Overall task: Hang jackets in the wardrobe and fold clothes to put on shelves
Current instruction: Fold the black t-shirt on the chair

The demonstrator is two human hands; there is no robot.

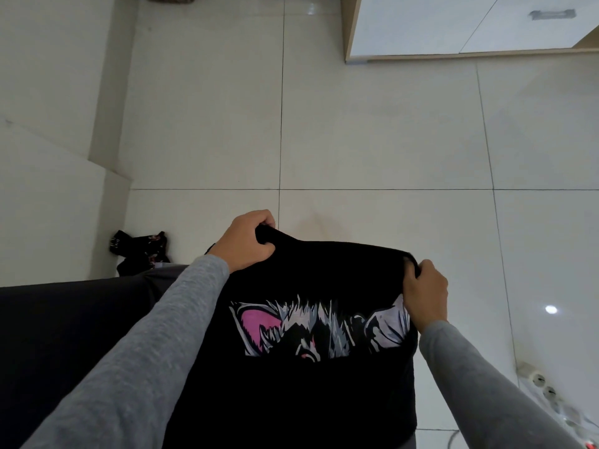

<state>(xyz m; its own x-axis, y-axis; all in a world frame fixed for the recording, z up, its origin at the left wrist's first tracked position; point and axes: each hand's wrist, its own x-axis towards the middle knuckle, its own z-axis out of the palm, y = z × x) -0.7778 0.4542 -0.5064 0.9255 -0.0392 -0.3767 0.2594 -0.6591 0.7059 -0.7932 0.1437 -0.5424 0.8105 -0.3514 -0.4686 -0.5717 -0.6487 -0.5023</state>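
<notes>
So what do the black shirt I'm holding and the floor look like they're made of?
The black shirt looks like soft knit fabric, probably cotton jersey: matte, draping limply, bunching where held. The floor is likely glazed ceramic or porcelain tile: glossy, with light reflections and thin grout lines.

Soft even light, tile glare (551, 309), wide-angle bend

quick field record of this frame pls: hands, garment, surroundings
left hand: grips shirt's top edge, left end
right hand: grips shirt's top edge, right end
shirt: black, animal print with pink ear, held spread between the hands, not yet folded
pile: dark clothes on the floor, left, by the wall
floor: pale tiles
cabinet: white, handle visible, far right
power strip: on the floor, lower right
</notes>
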